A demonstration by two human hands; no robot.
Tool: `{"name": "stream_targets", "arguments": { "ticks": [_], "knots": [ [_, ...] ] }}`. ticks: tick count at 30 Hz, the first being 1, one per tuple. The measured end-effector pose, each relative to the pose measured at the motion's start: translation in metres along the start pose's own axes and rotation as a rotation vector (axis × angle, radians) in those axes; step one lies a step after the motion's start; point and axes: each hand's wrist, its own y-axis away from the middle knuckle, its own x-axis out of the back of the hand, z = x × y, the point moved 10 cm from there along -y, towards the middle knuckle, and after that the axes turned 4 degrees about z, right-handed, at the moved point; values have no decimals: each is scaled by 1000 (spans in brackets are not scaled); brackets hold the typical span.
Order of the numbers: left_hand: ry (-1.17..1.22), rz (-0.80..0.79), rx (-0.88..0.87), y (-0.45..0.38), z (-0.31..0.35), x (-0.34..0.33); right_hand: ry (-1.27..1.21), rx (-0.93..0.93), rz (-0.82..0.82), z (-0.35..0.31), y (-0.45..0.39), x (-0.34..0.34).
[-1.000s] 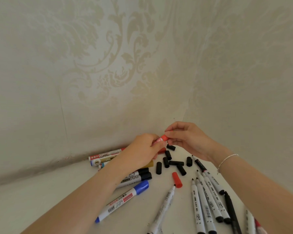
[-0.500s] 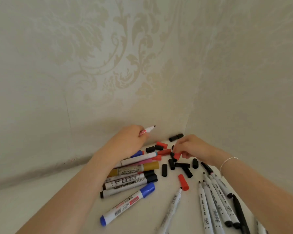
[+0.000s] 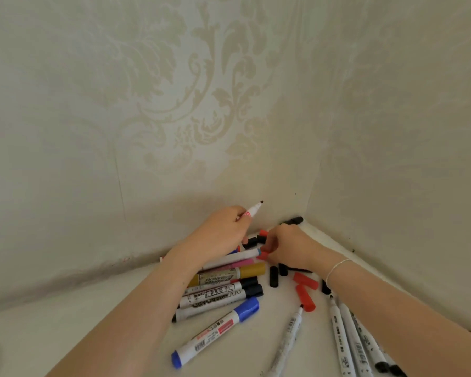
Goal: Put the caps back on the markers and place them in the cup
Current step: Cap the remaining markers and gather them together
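The left hand (image 3: 223, 229) has its fingers clamped on an uncapped marker (image 3: 252, 210), tip raised toward the wall corner (image 3: 309, 197). The right hand (image 3: 288, 247), nearer that corner, has its fingers curled down over a red cap (image 3: 263, 255) on the tabletop (image 3: 65, 322), touching it; whether they pinch it I cannot tell. Loose black caps (image 3: 273, 277) and two more red caps (image 3: 305, 297) lie just out from the corner, near the right wrist. Capped markers (image 3: 220, 295) lie in a pile under the left forearm, a blue-capped one (image 3: 215, 331) farthest from the corner. Uncapped white markers (image 3: 340, 344) lie beside the right forearm. No cup is in view.
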Motion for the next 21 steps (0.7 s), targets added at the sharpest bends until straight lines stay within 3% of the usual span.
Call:
{"name": "stream_targets", "arguments": {
  "ticks": [4,8,10,15,21],
  "knots": [
    [34,-21,3,1,-1,-4,-84,-61,57,20,-6,26],
    [49,-47,1,3,1,-9,-868,-204,124,33,-4,45],
    [49,-55,-6,4,3,-11,-1146,-205,147,29,-2,51],
    [185,-84,46,4,1,-15,-1147,-180,191,20,0,55],
    [582,-214,233,12,-6,-29,-1157,-153,152,13,2,52]
  ]
}}
